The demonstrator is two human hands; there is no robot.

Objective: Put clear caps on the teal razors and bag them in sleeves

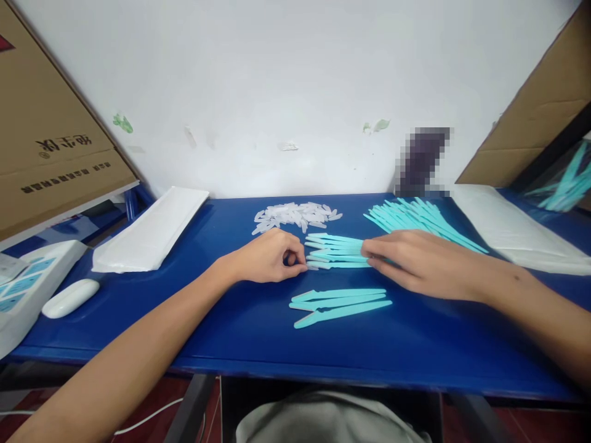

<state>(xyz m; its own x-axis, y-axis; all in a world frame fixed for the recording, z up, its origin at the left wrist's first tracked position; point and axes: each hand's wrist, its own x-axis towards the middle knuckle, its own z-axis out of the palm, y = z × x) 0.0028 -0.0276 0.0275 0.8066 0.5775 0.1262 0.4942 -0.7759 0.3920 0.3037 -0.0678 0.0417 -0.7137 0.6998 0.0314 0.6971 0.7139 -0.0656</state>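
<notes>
My left hand [270, 255] is closed in a pinch at the blade end of a turquoise eyebrow razor, its fingertips on a small whitish blade cover [313, 267]. From the right, my right hand [415, 261] has its fingers closed on the handle end of the same razor [344, 265]. Behind that one lies a row of similar razors [335, 243] with pale, covered-looking ends. Closer to me rest three loose razors [341, 301], blades to the left. Past my left hand is a pile of translucent white blade covers [298, 215].
More turquoise razors [422, 218] are heaped at the back right of the blue table [221, 332]. White flat packets [152, 231] lie at both sides. A white oval case [70, 298] and a white power strip [39, 283] sit at left. Cardboard [60, 123] flanks the table.
</notes>
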